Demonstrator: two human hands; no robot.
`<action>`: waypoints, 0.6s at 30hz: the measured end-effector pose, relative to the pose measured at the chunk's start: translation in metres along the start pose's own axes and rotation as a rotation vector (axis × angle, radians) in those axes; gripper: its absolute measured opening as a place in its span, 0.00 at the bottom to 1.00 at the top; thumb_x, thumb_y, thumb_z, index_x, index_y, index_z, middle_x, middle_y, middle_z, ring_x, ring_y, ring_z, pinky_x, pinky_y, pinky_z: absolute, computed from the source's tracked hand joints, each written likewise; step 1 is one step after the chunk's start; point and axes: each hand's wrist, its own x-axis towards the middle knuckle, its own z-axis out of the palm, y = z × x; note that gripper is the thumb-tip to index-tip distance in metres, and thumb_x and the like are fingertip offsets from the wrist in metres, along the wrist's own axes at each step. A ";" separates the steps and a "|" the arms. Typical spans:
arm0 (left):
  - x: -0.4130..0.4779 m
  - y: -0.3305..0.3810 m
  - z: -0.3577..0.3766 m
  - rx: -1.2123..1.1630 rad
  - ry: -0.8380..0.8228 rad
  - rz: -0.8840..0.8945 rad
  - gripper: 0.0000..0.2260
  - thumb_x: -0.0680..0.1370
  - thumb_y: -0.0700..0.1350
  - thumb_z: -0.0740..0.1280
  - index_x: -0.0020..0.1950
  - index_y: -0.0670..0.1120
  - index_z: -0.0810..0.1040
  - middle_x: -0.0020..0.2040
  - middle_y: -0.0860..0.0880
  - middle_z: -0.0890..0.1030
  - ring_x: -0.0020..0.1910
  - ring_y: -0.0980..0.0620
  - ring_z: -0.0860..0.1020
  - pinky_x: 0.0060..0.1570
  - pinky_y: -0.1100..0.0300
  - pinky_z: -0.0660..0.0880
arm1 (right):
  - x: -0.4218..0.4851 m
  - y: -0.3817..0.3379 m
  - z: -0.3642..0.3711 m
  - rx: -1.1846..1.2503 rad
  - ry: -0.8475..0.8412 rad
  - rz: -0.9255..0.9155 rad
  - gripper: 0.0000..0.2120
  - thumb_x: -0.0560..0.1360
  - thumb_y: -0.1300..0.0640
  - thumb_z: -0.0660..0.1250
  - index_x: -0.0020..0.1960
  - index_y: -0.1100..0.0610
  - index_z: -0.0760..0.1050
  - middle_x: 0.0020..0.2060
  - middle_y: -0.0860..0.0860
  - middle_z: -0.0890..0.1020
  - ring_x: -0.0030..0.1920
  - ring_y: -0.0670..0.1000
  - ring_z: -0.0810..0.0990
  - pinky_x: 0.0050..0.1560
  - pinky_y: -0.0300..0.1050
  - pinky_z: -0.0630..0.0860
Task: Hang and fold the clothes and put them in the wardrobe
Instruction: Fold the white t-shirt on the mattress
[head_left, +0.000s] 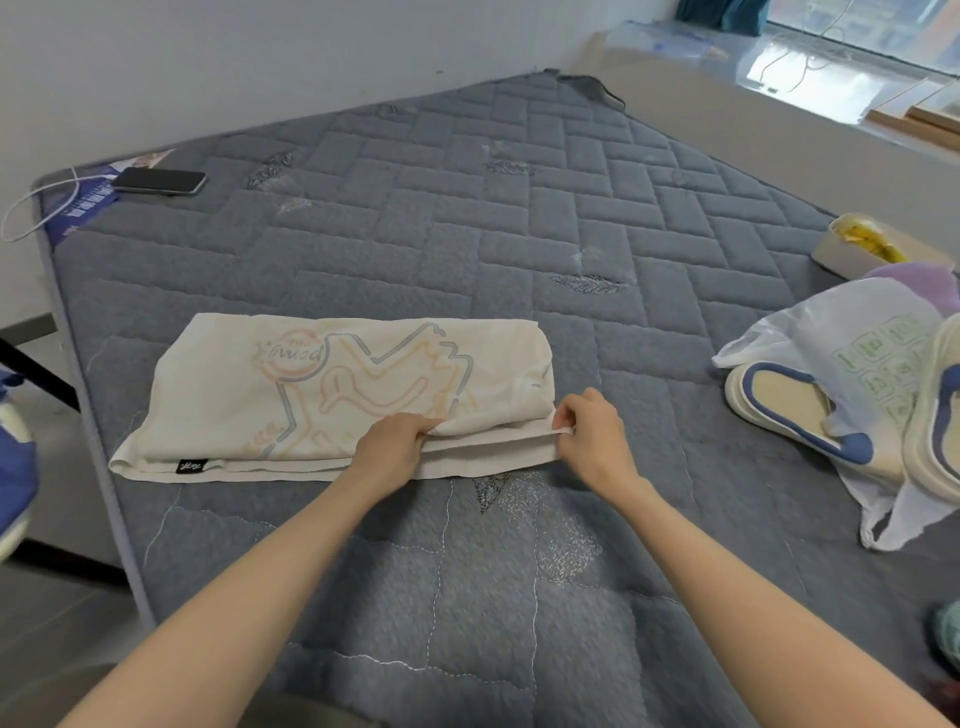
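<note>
One cream T-shirt (332, 395) is lying on one grey quilted mattress (519, 234) and is carrying one black label (192, 465). Two hands are showing: the left hand (395, 441) and the right hand (592, 431). One phone (159, 181) and one white cable (36, 195) are sitting at the far corner. At the right, two blue-and-cream slippers (779, 400), one plastic bag (841, 322), one white box (836, 249) and one purple cloth (914, 286) are lying.

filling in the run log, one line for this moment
folding | cream printed t-shirt flat on grey quilted mattress | left hand grips near fold | right hand pinches near edge
</note>
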 end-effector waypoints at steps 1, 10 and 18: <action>-0.001 -0.001 0.000 0.015 -0.004 0.005 0.20 0.80 0.40 0.54 0.65 0.59 0.75 0.60 0.49 0.78 0.58 0.44 0.74 0.52 0.51 0.73 | -0.005 0.002 0.002 -0.043 0.005 0.007 0.10 0.69 0.70 0.59 0.42 0.56 0.71 0.42 0.51 0.70 0.41 0.54 0.70 0.38 0.45 0.63; -0.022 -0.023 -0.007 0.311 -0.021 0.006 0.24 0.79 0.39 0.56 0.74 0.54 0.63 0.72 0.48 0.63 0.65 0.45 0.68 0.56 0.54 0.68 | -0.022 -0.019 0.023 -0.401 0.003 -0.150 0.07 0.68 0.63 0.62 0.46 0.60 0.72 0.46 0.55 0.74 0.48 0.57 0.71 0.39 0.47 0.63; -0.047 -0.087 -0.035 0.480 0.102 -0.134 0.37 0.74 0.31 0.58 0.78 0.54 0.48 0.77 0.46 0.53 0.73 0.42 0.59 0.64 0.50 0.64 | 0.001 -0.043 0.058 -0.533 -0.148 -0.484 0.19 0.73 0.65 0.57 0.62 0.55 0.69 0.57 0.52 0.73 0.57 0.55 0.70 0.56 0.46 0.64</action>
